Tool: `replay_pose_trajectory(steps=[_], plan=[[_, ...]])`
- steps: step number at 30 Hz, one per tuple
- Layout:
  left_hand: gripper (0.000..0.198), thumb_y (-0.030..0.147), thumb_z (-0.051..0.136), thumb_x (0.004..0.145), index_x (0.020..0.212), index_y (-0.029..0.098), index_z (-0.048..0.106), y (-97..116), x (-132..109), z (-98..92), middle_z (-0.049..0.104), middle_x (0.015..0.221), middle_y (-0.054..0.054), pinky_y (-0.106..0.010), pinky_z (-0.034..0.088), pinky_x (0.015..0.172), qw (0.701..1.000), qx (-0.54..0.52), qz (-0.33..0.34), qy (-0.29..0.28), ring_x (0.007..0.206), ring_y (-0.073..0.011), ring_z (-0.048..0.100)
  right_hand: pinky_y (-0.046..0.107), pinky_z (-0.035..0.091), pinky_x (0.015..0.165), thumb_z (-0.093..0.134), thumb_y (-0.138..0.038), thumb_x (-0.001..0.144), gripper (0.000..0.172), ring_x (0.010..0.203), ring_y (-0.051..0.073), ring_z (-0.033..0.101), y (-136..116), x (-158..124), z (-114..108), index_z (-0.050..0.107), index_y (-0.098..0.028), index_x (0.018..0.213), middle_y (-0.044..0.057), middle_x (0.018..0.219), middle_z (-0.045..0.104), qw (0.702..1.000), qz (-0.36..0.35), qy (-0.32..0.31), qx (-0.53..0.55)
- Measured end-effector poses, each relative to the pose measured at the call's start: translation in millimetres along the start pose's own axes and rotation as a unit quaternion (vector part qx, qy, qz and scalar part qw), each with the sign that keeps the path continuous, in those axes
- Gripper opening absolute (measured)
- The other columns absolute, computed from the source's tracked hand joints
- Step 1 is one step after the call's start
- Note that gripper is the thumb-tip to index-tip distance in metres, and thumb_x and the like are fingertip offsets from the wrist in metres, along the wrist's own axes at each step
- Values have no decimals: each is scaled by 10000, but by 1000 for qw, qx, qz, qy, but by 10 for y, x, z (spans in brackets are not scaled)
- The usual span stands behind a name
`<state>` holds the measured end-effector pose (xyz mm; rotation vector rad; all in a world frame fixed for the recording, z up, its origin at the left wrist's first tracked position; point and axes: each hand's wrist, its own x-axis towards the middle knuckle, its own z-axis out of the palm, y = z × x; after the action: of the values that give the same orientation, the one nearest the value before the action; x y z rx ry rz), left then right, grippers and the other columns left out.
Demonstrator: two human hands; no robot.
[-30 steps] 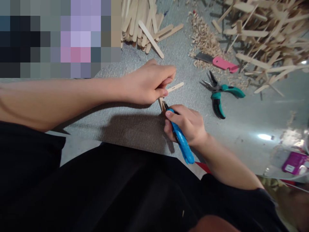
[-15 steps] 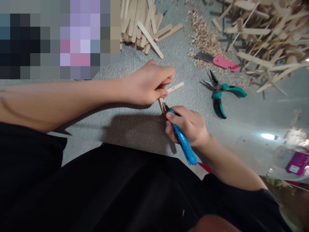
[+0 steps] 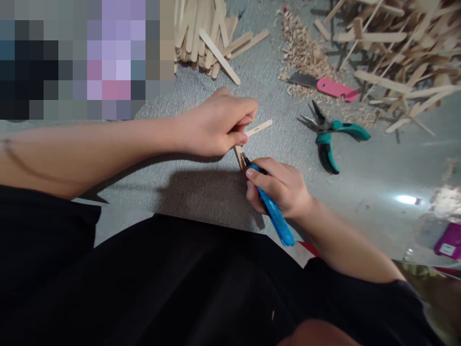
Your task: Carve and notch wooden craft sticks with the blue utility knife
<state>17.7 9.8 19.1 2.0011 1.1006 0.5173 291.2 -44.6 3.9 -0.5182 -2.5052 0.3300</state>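
Observation:
My left hand (image 3: 226,122) is closed, with thumb and curled fingers pinching crossed wooden craft sticks against the table. One craft stick (image 3: 260,128), with a small slot in it, pokes out to the right. Another stick (image 3: 239,156) points down toward my body. My right hand (image 3: 279,185) is wrapped around blue-handled pliers (image 3: 275,216). Their dark tip meets the lower stick just below my left thumb; whether the jaws grip the wood is too small to tell. Where the sticks cross is hidden under my left fingers.
Green-handled needle-nose pliers (image 3: 326,129) lie spread to the right. Behind them a pink-handled knife (image 3: 336,90) rests by wood shavings (image 3: 306,48). Loose craft sticks (image 3: 201,33) are stacked at the back, joined stick pieces (image 3: 406,57) heap at far right. A purple packet (image 3: 450,240) sits near the right edge.
The view has shifted slightly. Both hands keep their hold, and the pliers' tip stays at the lower stick with hardly any movement.

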Motion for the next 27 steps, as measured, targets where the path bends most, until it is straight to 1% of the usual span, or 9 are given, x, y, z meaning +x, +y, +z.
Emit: replay_pose_trajectory(steps=[5, 8, 11, 13, 15, 17, 20, 22, 27], plan=[[320, 251, 676, 936, 862, 289, 367, -55, -4, 20, 568, 734, 9, -559, 512, 1120, 1000, -4, 17, 9, 782, -256, 616, 272, 576, 613, 651, -140, 1079, 341, 711, 166, 708, 7, -11, 11, 581, -246, 1396, 79, 1058, 805, 1000, -7, 7, 4], [328, 213, 682, 942, 860, 288, 373, -68, 1, 30, 565, 726, 25, -562, 504, 1157, 1000, -6, 21, 8, 757, -243, 618, 273, 586, 626, 638, -141, 1086, 344, 715, 163, 712, 10, -13, -2, 584, -240, 1410, 71, 1060, 800, 1000, -9, -3, 11], [361, 169, 691, 915, 848, 292, 358, -59, 4, 37, 543, 722, 30, -558, 506, 1148, 1000, -10, 21, 16, 741, -231, 581, 274, 589, 625, 646, -142, 1079, 368, 733, 168, 717, 7, -6, -25, 577, -241, 1427, 68, 1055, 796, 1000, -12, -8, 6], [359, 178, 694, 921, 843, 289, 362, -62, 2, 34, 548, 732, 25, -546, 509, 1140, 1000, -11, 17, 17, 772, -235, 604, 273, 589, 626, 651, -142, 1079, 378, 747, 171, 716, 3, 0, -37, 567, -256, 1430, 66, 1062, 797, 1000, -10, -9, 0], [311, 214, 698, 939, 849, 283, 409, -83, 0, 19, 580, 742, 19, -547, 511, 1147, 1000, -8, 16, 11, 809, -249, 657, 274, 592, 640, 655, -143, 1080, 368, 740, 167, 710, 1, 0, -41, 565, -259, 1418, 61, 1060, 798, 1000, -6, -13, 3], [225, 266, 705, 956, 882, 287, 493, -117, -1, -7, 637, 758, 13, -564, 516, 1154, 1000, -3, 26, -8, 821, -264, 696, 278, 581, 648, 649, -157, 1078, 343, 711, 158, 690, 2, -6, -38, 571, -255, 1398, 53, 1054, 796, 1000, -5, -15, 9], [133, 337, 732, 967, 954, 311, 602, -165, -2, -55, 698, 761, 15, -581, 526, 1153, 998, -7, 46, -40, 794, -267, 706, 292, 551, 638, 621, -194, 1080, 298, 683, 160, 656, 6, -13, -34, 590, -253, 1370, 53, 1047, 790, 1000, -14, -22, 7], [113, 343, 746, 973, 976, 313, 637, -175, -5, -80, 705, 752, 17, -582, 527, 1164, 997, -15, 49, -49, 795, -264, 722, 305, 536, 626, 621, -230, 1083, 271, 677, 171, 643, 6, -9, -39, 620, -243, 1353, 61, 1036, 788, 999, -16, -32, 4], [99, 341, 759, 983, 991, 296, 671, -140, -6, -111, 715, 755, 14, -585, 493, 1226, 996, -22, 52, -65, 845, -266, 771, 310, 494, 620, 608, -292, 1102, 239, 669, 168, 607, -10, 37, -60, 773, -221, 1260, 63, 1000, 787, 999, 3, -51, -6]])
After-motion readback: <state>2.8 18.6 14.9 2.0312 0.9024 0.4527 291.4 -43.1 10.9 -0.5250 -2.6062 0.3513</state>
